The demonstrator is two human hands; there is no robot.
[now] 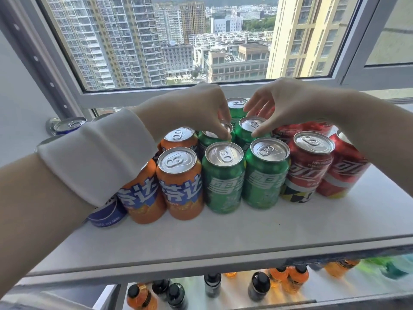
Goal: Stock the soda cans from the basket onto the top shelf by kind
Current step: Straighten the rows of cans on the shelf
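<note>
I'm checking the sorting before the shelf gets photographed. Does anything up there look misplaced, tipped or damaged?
Nothing stands out. On the top shelf the orange cans, green cans and red cans stand upright in their own groups. Blue cans sit far left, partly hidden by the sleeve.

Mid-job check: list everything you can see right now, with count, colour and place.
Shelf: one, white, below the window.
Orange cans: at least three, left of the green ones.
Green cans: at least five, centre, two columns running back.
Red cans: at least three, right end.
Blue cans: at least two, far left, mostly hidden by the arm.
Bottles: several, orange and dark, on the lower shelf.
Window: one, grey frame, behind the cans.
Left hand: fingertips on a second-row green can's top.
Right hand: fingers spread over the neighbouring green can.
</note>
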